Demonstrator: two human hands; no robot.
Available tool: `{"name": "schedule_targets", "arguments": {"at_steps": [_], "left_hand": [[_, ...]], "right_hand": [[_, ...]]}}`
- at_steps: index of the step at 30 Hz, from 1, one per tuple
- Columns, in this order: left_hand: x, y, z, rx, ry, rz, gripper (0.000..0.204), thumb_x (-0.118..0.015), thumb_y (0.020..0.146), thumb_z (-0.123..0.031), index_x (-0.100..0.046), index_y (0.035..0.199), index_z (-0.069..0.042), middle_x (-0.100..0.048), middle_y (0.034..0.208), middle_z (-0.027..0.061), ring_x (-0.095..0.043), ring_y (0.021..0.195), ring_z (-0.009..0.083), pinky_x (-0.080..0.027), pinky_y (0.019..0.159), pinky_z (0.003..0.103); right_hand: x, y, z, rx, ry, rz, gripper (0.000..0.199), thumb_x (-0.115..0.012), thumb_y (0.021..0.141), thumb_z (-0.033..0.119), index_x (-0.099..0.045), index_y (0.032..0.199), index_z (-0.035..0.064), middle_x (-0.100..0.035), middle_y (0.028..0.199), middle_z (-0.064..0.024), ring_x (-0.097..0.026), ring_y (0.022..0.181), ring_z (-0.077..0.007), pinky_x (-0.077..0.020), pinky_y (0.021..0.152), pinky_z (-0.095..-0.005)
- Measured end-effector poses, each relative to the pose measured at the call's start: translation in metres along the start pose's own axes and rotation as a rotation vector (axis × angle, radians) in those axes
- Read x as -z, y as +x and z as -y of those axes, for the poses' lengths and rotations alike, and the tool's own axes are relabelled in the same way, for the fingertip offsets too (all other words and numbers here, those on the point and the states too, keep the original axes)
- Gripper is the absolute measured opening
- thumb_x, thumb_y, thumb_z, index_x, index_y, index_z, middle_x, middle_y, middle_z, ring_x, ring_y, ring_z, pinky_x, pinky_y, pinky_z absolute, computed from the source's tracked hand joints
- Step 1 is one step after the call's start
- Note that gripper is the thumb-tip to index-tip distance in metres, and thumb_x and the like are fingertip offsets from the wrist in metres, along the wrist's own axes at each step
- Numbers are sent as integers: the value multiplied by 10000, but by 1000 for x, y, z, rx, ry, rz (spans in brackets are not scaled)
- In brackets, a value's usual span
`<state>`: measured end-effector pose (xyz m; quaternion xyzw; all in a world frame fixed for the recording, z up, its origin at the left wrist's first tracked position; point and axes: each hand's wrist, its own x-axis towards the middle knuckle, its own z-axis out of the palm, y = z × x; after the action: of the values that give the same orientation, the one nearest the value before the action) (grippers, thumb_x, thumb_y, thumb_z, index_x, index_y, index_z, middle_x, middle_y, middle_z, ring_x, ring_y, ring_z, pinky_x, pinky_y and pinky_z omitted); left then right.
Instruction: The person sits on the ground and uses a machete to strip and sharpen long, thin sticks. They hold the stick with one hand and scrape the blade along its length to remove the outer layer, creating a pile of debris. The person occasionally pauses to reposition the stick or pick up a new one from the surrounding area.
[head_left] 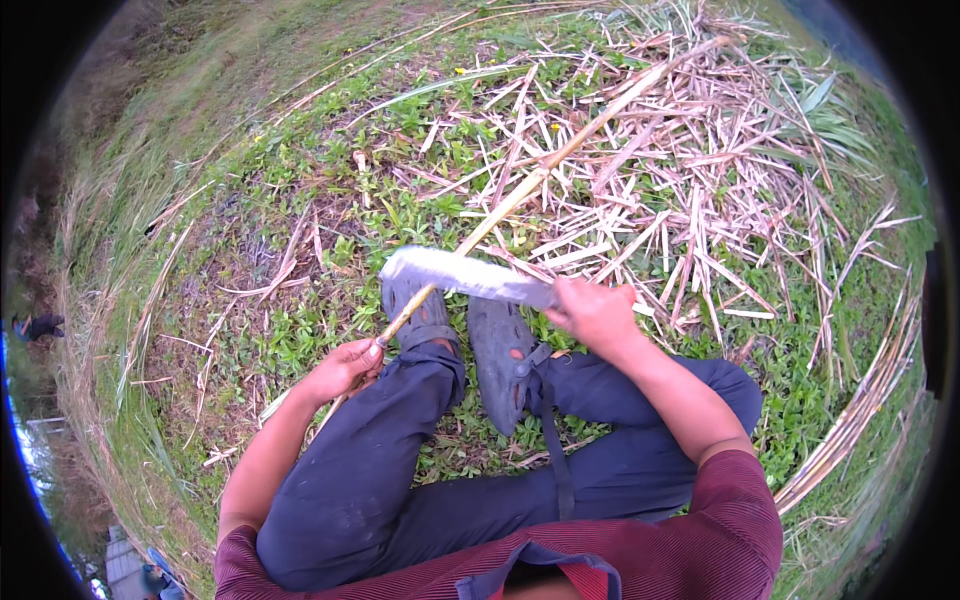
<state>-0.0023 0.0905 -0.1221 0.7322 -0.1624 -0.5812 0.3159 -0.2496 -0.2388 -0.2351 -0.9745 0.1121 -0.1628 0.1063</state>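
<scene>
My left hand [345,370] is closed round the near end of a long yellowish cane stalk [520,190], beside my left knee. From there the stalk slants away to the far right, its far part lying over a litter of cut strips. My right hand [594,312] grips a broad-bladed machete [465,277], its handle mostly hidden in my fingers. The blade points left and crosses over the stalk just above my shoes [495,350]. Whether the edge touches the stalk I cannot tell.
Pale split strips [690,210] lie heaped on the grass at the far right. A bundle of long thin stalks [850,430] rests to my right. My bent legs [370,460] frame the near ground. A person [40,326] shows at the far left rim.
</scene>
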Motion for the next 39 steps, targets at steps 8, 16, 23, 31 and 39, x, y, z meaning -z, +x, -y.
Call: {"name": "schedule_targets", "arguments": {"at_steps": [8,16,23,31,39], "left_hand": [[-3,-8,-5,95,-103,14,486,-434,1051,-544,-561,837,-126,-332,568,-109,-259,450,22,-208,417,217],[1,-6,-18,410,-122,19,560,-489,985,-655,-548,729,-160,-381,525,-103,-288,370,20,-208,340,211],[-5,4,15,274,159,-124,642,-409,1018,-653,-620,742,-113,-451,561,-42,-406,507,67,-347,484,272],[-10,2,13,-26,555,-418,609,-348,1087,-506,-591,783,-37,-494,586,63,-482,554,179,-425,588,357],[-29,-1,35,-52,581,-504,566,-359,1094,-468,-664,927,-21,-568,638,95,-532,572,232,-455,594,410]], "right_hand": [[9,11,-48,-495,363,-213,276,-668,969,301,-567,1010,48,-647,659,-129,-651,557,-327,-478,501,-456],[3,6,-25,-171,146,-190,280,-745,881,270,-593,1014,75,-658,702,-104,-668,566,-273,-492,493,-414],[22,4,-33,-477,312,-43,309,-650,971,355,-589,1043,61,-697,727,-156,-687,603,-349,-534,551,-468],[13,7,-45,-443,247,-6,285,-658,955,353,-580,970,80,-672,678,-126,-685,580,-311,-534,525,-434],[13,-2,-13,-294,241,162,343,-626,975,402,-567,1008,66,-683,691,-153,-681,593,-358,-527,541,-482]]}}
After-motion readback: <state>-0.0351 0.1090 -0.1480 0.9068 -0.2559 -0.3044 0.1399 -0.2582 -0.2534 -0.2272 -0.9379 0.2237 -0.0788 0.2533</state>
